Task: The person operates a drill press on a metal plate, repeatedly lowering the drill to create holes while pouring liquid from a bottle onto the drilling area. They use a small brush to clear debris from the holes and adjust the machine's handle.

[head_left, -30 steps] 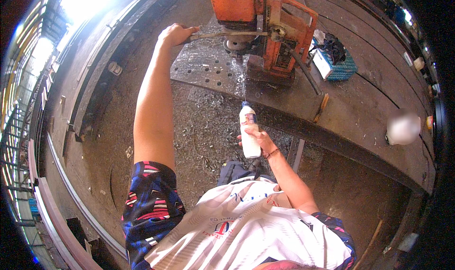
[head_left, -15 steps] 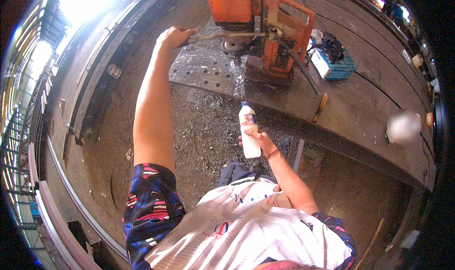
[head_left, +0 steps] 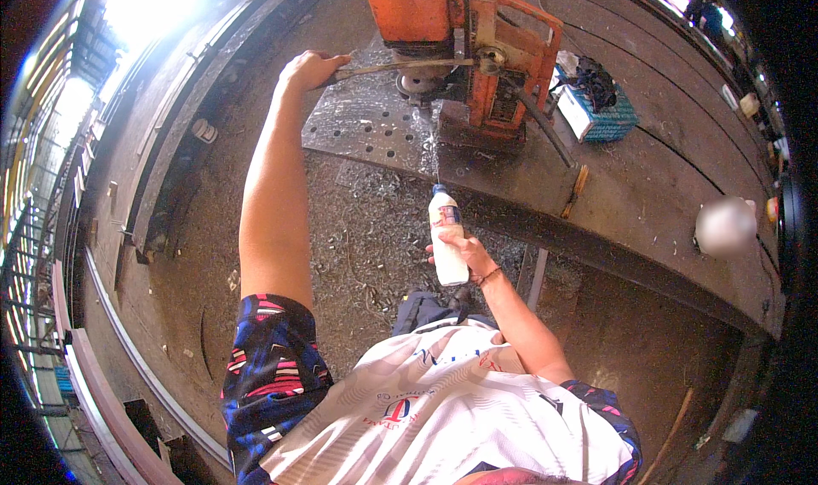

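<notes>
My left hand (head_left: 313,69) is closed round the outer end of a long feed lever (head_left: 396,65) on an orange magnetic drill (head_left: 501,85). Under the drill's chuck (head_left: 419,87) lies a steel plate (head_left: 341,137) with several round holes in it. Near the front edge of the steel, my right hand (head_left: 463,253) grips a plastic bottle (head_left: 448,221) of milky white liquid, tilted with its dark blue cap toward the drill. A thin pale stream runs from the cap toward the wet, shiny patch below the chuck. The drill's cutting tip is hard to make out.
Right of the drill sits a blue and white box (head_left: 601,114) with a black crumpled thing on top. A pale rounded object (head_left: 724,227) stands farther right on the steel beam. Metal shavings (head_left: 358,229) litter the ground below. A white cup (head_left: 204,131) lies at left.
A thin stream from the bottle's cap shows more plainly now. The bottle has shifted very slightly; my left hand stays on the lever, with hardly any movement.
</notes>
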Tool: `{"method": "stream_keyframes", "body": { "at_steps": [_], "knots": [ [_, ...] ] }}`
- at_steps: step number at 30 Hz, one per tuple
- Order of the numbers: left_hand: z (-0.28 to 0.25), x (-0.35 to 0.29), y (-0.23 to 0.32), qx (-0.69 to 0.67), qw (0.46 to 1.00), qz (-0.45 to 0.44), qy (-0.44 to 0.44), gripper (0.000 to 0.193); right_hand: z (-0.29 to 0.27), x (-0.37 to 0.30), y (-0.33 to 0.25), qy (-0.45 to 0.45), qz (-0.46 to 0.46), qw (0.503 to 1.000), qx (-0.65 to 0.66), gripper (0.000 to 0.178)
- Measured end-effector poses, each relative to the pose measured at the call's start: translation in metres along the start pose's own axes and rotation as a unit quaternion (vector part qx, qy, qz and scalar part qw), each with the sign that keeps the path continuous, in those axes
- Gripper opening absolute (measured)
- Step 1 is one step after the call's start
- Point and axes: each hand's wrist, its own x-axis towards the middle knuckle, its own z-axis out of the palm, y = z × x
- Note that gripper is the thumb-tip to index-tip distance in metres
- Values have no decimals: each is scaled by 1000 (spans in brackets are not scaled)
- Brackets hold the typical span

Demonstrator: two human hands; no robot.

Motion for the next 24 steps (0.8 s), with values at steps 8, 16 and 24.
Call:
{"method": "stream_keyframes", "body": {
  "at_steps": [8,16,24],
  "knots": [
    [-16,-8,19,18,996,-33,-80,70,1,-4,-3,15,8,1000,-4,43],
    [-6,-6,5,-6,1000,19,-17,73,3,-4,-4,7,-11,1000,-9,40],
    [-7,-2,3,8,999,1,-48,73,5,-6,-8,1,-15,1000,-9,41]
  ]
}}
